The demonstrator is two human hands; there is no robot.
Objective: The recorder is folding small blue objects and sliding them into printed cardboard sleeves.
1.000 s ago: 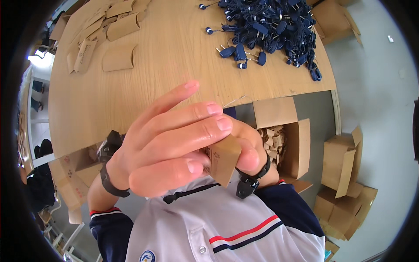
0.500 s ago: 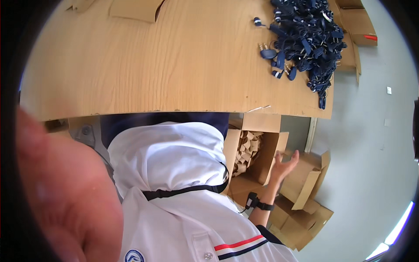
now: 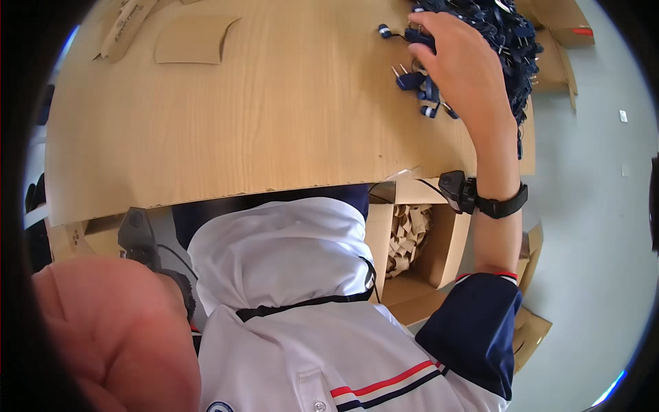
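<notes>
The navy two-pin plug (image 3: 422, 36) between the right hand's thumb and fingers sits at the near left edge of the pile of navy corded plugs (image 3: 518, 44), on the far right of the worktop (image 3: 274, 110). I'd judge it very light, with a hard, smooth shell that could slip a little under a fingertip. Its slim metal pins look like the part to spare, so the broad flanks of the body seem the place to pinch. The cords will be limp and apt to snag on their neighbours. A second plug (image 3: 410, 81) lies just nearer, pins outward, beside a small white-banded piece (image 3: 428, 111).

The right arm stretches straight out over the worktop edge, the right hand (image 3: 467, 65) turned back-up, fingers bent leftward and thumb apart below them. Whether they press on the plug, I can't tell from here.

The left hand (image 3: 117, 336) is drawn back by the person's left side, large and blurred, its fingers out of sight; I can't say whether it's open or closed, or holding anything.
</notes>
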